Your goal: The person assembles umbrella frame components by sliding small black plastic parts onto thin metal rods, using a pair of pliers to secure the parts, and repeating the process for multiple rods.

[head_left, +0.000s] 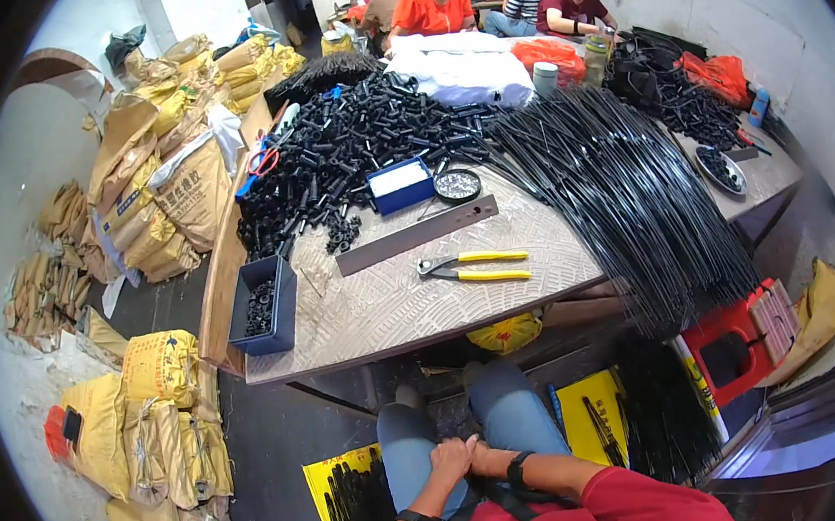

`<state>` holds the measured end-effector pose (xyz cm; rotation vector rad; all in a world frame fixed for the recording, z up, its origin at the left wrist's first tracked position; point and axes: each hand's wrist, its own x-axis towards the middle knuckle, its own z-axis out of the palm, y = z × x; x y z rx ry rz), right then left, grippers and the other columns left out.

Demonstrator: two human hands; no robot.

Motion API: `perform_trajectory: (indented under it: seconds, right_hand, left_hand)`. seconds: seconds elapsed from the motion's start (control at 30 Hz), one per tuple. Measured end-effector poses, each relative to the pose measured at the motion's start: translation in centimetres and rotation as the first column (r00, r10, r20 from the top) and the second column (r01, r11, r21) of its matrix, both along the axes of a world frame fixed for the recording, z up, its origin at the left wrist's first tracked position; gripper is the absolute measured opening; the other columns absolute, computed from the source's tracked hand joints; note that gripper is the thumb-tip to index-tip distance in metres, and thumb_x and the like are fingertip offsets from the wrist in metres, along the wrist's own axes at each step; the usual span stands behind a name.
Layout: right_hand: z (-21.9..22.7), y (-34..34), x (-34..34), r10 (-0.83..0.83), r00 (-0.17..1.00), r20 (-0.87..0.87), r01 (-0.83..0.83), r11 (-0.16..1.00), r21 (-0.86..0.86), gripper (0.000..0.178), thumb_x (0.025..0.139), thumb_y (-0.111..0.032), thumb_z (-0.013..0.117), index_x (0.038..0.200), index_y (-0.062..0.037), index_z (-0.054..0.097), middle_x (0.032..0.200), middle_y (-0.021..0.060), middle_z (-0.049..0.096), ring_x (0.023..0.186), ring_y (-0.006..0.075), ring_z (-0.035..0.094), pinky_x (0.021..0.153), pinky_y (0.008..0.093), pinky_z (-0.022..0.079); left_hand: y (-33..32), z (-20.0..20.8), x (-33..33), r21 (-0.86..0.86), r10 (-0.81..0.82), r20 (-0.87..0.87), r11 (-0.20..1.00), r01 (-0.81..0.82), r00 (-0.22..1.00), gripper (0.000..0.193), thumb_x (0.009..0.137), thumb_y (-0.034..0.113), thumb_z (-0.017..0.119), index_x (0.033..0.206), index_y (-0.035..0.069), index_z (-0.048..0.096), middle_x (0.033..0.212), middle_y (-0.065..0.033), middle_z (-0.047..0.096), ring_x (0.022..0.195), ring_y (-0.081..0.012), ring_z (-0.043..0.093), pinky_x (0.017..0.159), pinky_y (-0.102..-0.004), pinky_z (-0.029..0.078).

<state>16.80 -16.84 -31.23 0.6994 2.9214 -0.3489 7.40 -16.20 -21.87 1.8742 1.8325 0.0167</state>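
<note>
In my lap, between my thighs, my left hand [450, 458] and my right hand [487, 459] are clasped together, fingers closed, with no tool seen in them. Ahead of them on the table [343, 318] lie cutting pliers with yellow handles [494, 274], jaws to the left. Behind the pliers a flat metal bar [415, 237] lies aslant. Beyond it are a small blue box [401, 198] with white contents and a round black dish [458, 186] of tiny shiny parts. A dark bin [278, 319] of small black rings stands at the left corner.
Black tubes [355, 131] are heaped at the back left, near red-handled scissors [265, 162]. Long black rods [648, 198] overhang the right edge. A red stool [732, 346] stands right; yellow sacks [166, 415] line the left. Several people work behind, one in orange [434, 10].
</note>
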Motion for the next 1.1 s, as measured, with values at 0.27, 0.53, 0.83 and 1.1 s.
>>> perform_trajectory:
  seconds: [0.27, 0.53, 0.83, 1.1]
  right_hand:
    - [1.0, 0.2, -0.1, -0.063, 0.998, -0.022, 0.064, 0.998, 0.008, 0.023, 0.074, -0.028, 0.051, 0.091, -0.0176, 0.062, 0.103, 0.0067, 0.056, 0.096, 0.0249, 0.051, 0.076, 0.0574, 0.036]
    - [1.5, 0.6, -0.5, -0.106, 0.994, -0.031, 0.106, 0.994, 0.015, 0.022, 0.074, -0.028, 0.051, 0.09, -0.0179, 0.063, 0.102, 0.0065, 0.056, 0.096, 0.0246, 0.05, 0.075, 0.0579, 0.036]
    - [1.8, 0.4, -1.2, -0.127, 0.991, -0.034, 0.127, 0.992, 0.008, 0.021, 0.073, -0.029, 0.052, 0.088, -0.0182, 0.063, 0.101, 0.0062, 0.056, 0.096, 0.0244, 0.05, 0.075, 0.0585, 0.036]
    - [2.5, 0.7, -1.5, -0.138, 0.989, -0.042, 0.14, 0.99, 0.03, 0.021, 0.072, -0.029, 0.053, 0.087, -0.0185, 0.063, 0.101, 0.0059, 0.055, 0.095, 0.0241, 0.05, 0.074, 0.059, 0.036]
  left_hand:
    - [0.4, -0.3, 0.2, -0.073, -0.073, -0.052, 0.995, 0.069, 0.996, 0.066, 0.087, 0.053, 0.032, 0.086, -0.005, 0.063, 0.088, -0.0282, 0.058, 0.084, -0.0426, 0.058, 0.074, -0.0478, 0.046]
    - [0.8, -0.5, 0.2, -0.054, -0.012, -0.096, 0.999, 0.007, 0.995, 0.063, 0.085, 0.053, 0.037, 0.081, -0.005, 0.064, 0.083, -0.0237, 0.062, 0.08, -0.0379, 0.06, 0.072, -0.0437, 0.048]
    - [0.4, 0.1, 0.2, -0.051, -0.039, -0.109, 0.998, 0.034, 0.993, 0.064, 0.086, 0.053, 0.036, 0.084, -0.005, 0.063, 0.089, -0.026, 0.06, 0.084, -0.0388, 0.059, 0.073, -0.045, 0.047]
    - [0.3, -0.5, 0.1, 0.018, -0.009, -0.122, 1.0, 0.011, 0.992, 0.064, 0.086, 0.052, 0.036, 0.082, -0.005, 0.064, 0.089, -0.0274, 0.059, 0.082, -0.0391, 0.059, 0.071, -0.0443, 0.048]
